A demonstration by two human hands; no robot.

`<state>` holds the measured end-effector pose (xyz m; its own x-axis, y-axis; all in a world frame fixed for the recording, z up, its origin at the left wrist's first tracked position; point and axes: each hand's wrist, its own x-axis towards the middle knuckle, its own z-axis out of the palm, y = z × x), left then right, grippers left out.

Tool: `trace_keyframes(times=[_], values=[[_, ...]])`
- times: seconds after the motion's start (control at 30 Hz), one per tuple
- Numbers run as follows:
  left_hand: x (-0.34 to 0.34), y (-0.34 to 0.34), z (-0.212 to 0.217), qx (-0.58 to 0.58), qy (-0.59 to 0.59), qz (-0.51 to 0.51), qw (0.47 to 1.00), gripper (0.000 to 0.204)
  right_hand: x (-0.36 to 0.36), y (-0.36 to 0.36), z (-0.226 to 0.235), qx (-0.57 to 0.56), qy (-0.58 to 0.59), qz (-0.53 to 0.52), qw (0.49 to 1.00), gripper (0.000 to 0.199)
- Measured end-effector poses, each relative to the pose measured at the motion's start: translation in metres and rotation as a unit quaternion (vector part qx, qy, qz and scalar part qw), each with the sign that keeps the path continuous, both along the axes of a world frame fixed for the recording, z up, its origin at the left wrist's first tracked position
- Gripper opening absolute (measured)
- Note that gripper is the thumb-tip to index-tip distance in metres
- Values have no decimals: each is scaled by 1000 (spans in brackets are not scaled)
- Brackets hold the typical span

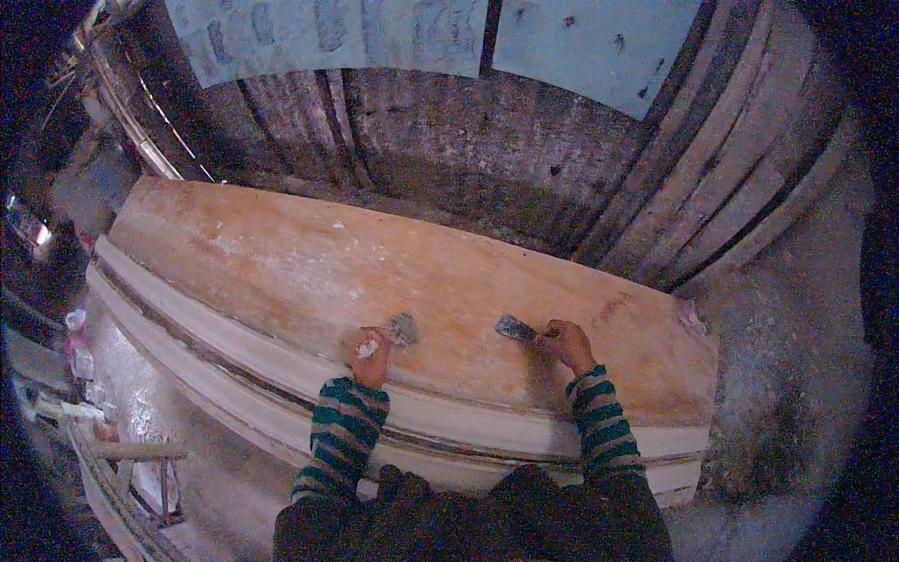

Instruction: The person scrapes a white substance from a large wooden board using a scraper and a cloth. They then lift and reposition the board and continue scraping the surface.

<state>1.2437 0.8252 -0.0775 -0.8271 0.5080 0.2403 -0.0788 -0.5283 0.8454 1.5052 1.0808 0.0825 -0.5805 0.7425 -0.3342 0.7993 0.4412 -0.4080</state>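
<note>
My left hand (373, 361) is closed near the front edge of a long orange-brown wooden panel (421, 267). From its fingers juts a grey, smeared scraper (404, 329), and a whitish lump (366, 347) shows against the hand. How far the scraper's handle reaches into the palm is hidden. To the right, my right hand (567, 347) grips a putty knife (514, 328) whose dark blade points left, over or on the panel; contact cannot be told. Pale smears and scuffs mark the panel's surface.
Pale-edged boards (440, 409) lie under the panel. Planks (721, 159) lean on the wall at right, beside rough concrete floor (782, 375). Blue wall panels (581, 47) are behind. A wooden frame (140, 451) and clutter stand at left.
</note>
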Motion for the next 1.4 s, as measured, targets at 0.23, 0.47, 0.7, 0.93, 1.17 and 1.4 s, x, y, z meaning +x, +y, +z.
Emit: trace_keyframes(times=[0.23, 0.47, 0.7, 0.93, 1.17, 1.4], values=[[-2, 2, 55, -220, 80, 65, 970, 23, -68, -33, -23, -59, 144, 8, 988, 33], [-16, 8, 44, -146, 104, 88, 980, 21, -57, -41, 4, 1, 214, 3, 977, 35], [105, 172, -12, -60, -247, -252, 934, 16, 131, -28, -38, 99, 247, -208, 941, 21], [182, 251, -13, -229, 129, -218, 940, 15, 205, -74, -21, 107, 238, -270, 927, 21], [-114, 77, 22, -382, 200, -53, 901, 13, 214, -95, -15, 84, 272, -260, 923, 17], [-176, 8, 68, -532, 347, -26, 772, 12, 185, -88, -31, 48, 348, -209, 913, 19]])
